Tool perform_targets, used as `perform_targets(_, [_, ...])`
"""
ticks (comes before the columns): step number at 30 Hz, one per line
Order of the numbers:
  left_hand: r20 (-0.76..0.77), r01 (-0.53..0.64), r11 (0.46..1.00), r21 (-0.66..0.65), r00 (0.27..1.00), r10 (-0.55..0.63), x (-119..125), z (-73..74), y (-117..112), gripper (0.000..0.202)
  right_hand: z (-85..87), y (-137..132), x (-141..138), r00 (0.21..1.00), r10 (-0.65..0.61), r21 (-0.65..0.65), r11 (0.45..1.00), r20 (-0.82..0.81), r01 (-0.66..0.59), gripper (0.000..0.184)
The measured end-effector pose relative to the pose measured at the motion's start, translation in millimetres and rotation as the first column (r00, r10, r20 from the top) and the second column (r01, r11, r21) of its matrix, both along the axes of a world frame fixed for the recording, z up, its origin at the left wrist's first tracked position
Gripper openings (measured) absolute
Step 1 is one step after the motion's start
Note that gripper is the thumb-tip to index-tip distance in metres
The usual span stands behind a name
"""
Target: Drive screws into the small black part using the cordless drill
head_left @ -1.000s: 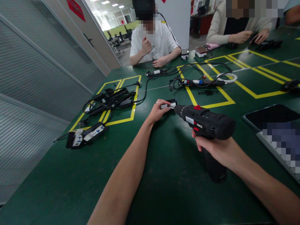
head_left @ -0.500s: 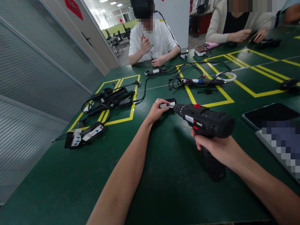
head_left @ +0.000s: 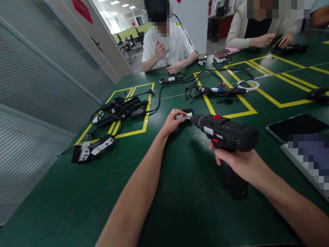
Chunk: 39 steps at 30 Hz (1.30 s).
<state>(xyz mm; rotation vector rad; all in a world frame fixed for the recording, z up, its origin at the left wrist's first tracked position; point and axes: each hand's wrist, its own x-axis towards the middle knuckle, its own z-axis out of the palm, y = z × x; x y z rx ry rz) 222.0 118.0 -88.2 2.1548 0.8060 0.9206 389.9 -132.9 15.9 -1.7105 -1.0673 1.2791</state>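
My right hand (head_left: 235, 159) is wrapped round the grip of a black cordless drill (head_left: 228, 132) with red switches. Its chuck points left and its bit reaches a small black part with a white label (head_left: 189, 112) on the green table. My left hand (head_left: 174, 120) grips that small black part from the left, fingertips close to the bit. Whether the bit sits in a screw or a hole is too small to tell. My fingers cover much of the part.
Left lie tangled black cables and adapters (head_left: 123, 109) and flat black pieces with white labels (head_left: 102, 145). Beyond my hands are corded tools (head_left: 218, 90) and a white ring (head_left: 253, 84). A dark-screened device (head_left: 295, 127) lies right. Two people sit across the table.
Almost nothing differs. The view has shifted very slightly; the drill, the black part and both hands keep their places.
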Motion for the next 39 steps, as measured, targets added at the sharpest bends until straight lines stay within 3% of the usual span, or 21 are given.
perform_targets(17, [0.041, 0.002, 0.999, -0.036, 0.999, -0.001, 1.3, -1.4, 1.0, 0.018, -0.2, 0.9, -1.6, 1.0, 0.011, -0.039, 0.999, 0.019, -0.01, 0.006])
perform_targets(39, [0.059, 0.01, 0.999, -0.047, 0.998, -0.008, 0.9, -2.7, 2.4, 0.018, -4.5, -0.4, 0.9, 1.0, 0.011, 0.013, 1.0, 0.005, -0.011, 0.009])
